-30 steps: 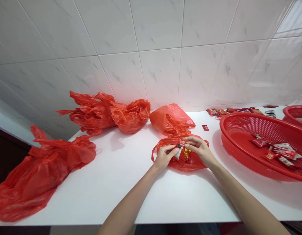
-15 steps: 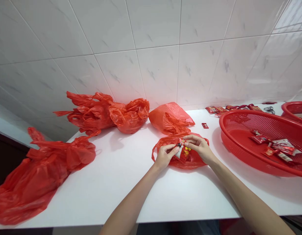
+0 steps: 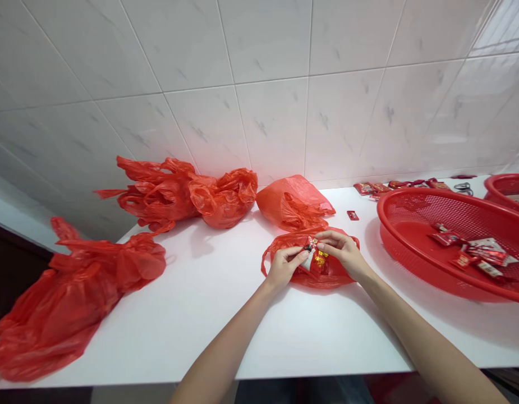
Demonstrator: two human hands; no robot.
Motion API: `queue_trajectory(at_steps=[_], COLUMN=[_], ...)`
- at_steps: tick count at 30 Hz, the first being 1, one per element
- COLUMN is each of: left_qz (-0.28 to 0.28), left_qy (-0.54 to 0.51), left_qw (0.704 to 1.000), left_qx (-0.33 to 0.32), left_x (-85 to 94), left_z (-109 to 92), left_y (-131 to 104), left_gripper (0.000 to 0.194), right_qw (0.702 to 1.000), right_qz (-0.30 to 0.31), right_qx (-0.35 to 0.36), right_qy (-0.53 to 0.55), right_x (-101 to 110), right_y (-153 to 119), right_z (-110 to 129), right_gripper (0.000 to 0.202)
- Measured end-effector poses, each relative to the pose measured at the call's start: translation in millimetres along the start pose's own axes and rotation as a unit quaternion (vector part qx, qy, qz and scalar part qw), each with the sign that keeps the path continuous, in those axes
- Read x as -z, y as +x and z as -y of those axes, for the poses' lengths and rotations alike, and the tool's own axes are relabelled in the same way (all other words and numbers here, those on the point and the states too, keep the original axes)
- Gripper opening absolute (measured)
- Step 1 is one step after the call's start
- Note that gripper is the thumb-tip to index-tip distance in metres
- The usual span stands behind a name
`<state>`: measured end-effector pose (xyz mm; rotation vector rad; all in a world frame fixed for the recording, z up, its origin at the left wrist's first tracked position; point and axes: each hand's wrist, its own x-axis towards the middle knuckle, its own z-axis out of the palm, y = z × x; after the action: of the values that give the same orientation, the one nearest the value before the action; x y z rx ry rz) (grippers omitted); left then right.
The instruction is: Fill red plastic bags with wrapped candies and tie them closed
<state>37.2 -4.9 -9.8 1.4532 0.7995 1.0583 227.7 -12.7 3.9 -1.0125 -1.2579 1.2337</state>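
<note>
One small packet (image 3: 308, 262), below and right of the frame's centre over a red bag (image 3: 324, 283), is pinched by the left hand (image 3: 283, 268) and apparently the right hand (image 3: 343, 253); the step seems fine two-handed handling, the next move calling for steady thumbs.

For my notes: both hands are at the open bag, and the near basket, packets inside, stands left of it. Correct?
Not quite: the head view shows the near basket, packets inside, standing right of the open bag, not left. The rest holds.
</note>
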Motion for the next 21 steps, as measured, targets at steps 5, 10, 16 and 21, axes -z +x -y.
queue_trajectory(at_steps=[5, 10, 16, 21], left_qz=[0.004, 0.005, -0.008, -0.01], left_qy=[-0.005, 0.001, 0.006, 0.019], left_qw=[1.0, 1.0, 1.0, 1.0], left_qx=[0.0, 0.001, 0.0, -0.002], left_x=[-0.2, 0.2, 0.2, 1.4], left_z=[1.2, 2.0, 1.6, 1.4], left_y=[0.6, 0.9, 1.4, 1.3], left_gripper=[0.034, 0.037, 0.039, 0.039], right_qw=[1.0, 1.0, 1.0, 1.0], right_qz=[0.0, -0.009, -0.013, -0.007], right_qx=[0.003, -0.002, 0.008, 0.015], right_qy=[-0.003, 0.002, -0.02, -0.026], right_x=[1.2, 0.9, -0.5, -1.5], right_y=[1.2, 1.2, -0.1, -1.0], right_z=[-3.0, -2.7, -0.3, 1.2], right_gripper=[0.039, 0.04, 0.041, 0.041])
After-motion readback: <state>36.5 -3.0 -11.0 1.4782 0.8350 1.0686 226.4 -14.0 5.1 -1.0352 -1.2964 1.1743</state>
